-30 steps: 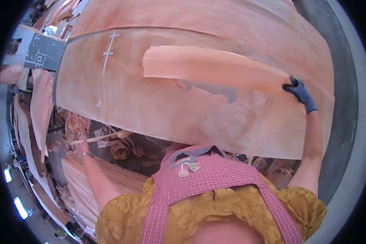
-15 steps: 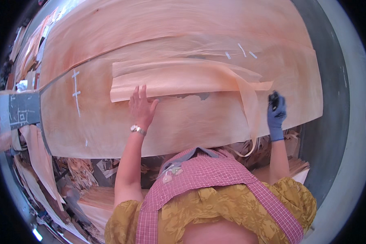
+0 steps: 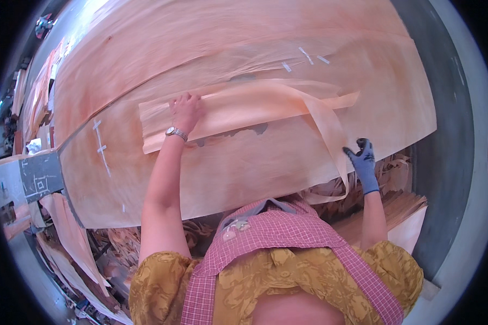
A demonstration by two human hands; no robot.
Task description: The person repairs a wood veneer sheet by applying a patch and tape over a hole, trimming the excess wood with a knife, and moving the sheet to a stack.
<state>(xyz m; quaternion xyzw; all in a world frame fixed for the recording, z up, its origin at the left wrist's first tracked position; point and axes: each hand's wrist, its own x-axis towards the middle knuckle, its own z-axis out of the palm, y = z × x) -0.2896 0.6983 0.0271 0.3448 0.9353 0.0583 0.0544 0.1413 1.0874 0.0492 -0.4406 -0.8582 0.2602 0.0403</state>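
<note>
A wide piece of thin wood veneer [image 3: 233, 108] lies across a larger veneer sheet [image 3: 238, 179]. My bare left hand [image 3: 186, 112], a watch at its wrist, is on the left part of the wide piece. Its fingers are curled in at the far edge; their tips are hidden. My right hand [image 3: 363, 157], in a blue-grey glove with black fingers, is just right of a narrow veneer strip [image 3: 331, 130]. Thumb and fingers are apart with nothing between them. The strip bends over the sheet's near edge and curls below it. Dark ragged holes [image 3: 252, 130] show beside the wide piece.
White tape pieces [image 3: 100, 146] mark the sheet at left and far right [image 3: 306, 55]. A grey block [image 3: 40, 176] stands at the left edge. Under the near edge are veneer scraps [image 3: 396, 168] and a stack of sheets [image 3: 398, 214]. A grey surface [image 3: 444, 108] borders the right.
My left hand has moved farther away onto the wide veneer piece, its fingers now curled. My right hand has come nearer the near edge and its fingers have parted. The view has tilted.
</note>
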